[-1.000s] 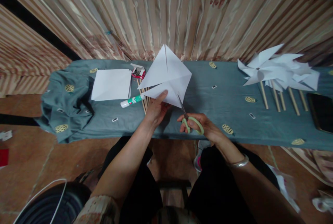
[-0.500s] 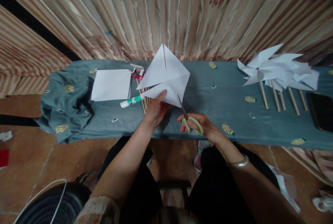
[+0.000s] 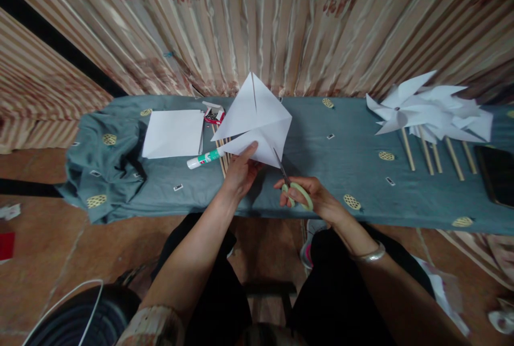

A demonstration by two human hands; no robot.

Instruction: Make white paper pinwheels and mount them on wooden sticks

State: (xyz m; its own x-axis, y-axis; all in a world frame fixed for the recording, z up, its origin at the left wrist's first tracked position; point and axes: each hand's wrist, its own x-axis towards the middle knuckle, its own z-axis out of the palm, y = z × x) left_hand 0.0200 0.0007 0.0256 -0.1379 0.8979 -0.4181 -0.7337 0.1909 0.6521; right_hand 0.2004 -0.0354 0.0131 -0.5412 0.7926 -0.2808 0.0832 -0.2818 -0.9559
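Left hand (image 3: 241, 172) pinches the paper sheet (image 3: 261, 123) near its lower edge: thumb on the upper face, fingers curled beneath. Right hand (image 3: 311, 192) is closed round the pale-green handles of the scissors (image 3: 286, 177); from where I stand, I cannot tell how the fingers sit in the loops.

Position of work: midway along the surface (image 3: 325, 164), the sheet appears to be held clear of it, with its top corner overlapping the far edge. The scissors point inward from the sheet's lower corner, their handles over the near edge side. Whether the blades are parted is too fine to see.

Change over the last second: slight. The sheet's right corner has shifted a little toward the surface's left end; both grips and the blade position are otherwise unchanged.

Status: slits stand open at the top and left corners. At the lower corner, no visible progress in cutting has been made over this interval; I judge it a steady hold. The right corner shows no slit. Finished pinwheels (image 3: 425, 110) lie toward the surface's right end.
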